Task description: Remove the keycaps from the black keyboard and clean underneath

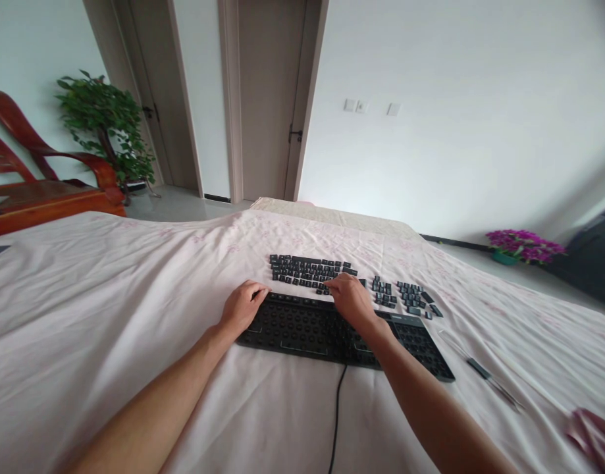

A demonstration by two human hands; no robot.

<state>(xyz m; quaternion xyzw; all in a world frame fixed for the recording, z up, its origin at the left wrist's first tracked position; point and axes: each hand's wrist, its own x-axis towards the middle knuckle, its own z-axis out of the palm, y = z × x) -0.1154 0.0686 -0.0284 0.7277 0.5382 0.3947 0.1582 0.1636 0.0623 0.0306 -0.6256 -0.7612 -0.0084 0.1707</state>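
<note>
A black keyboard (302, 329), most of its keys stripped off, lies on the bed in front of me. My left hand (243, 306) is closed with curled fingers at its far left corner, thumb and fingertips on the edge. Over the keyboard's far edge reaches my right hand (350, 297), its fingers pinched together at the loose black keycaps (307, 268) laid out in rows behind. The pinched keycap is mostly hidden by the fingertips. More keycaps (413, 296) form groups farther right. A black cable (338, 411) runs from the keyboard's near edge toward me.
A wire tool with a dark handle (478, 368) lies right of the keyboard on the wrinkled pale sheet (184, 395). Pink cloth (593, 434) is at the lower right. Beyond the bed are a wooden chair (99, 174), a green plant (102, 115) and purple flowers (524, 245).
</note>
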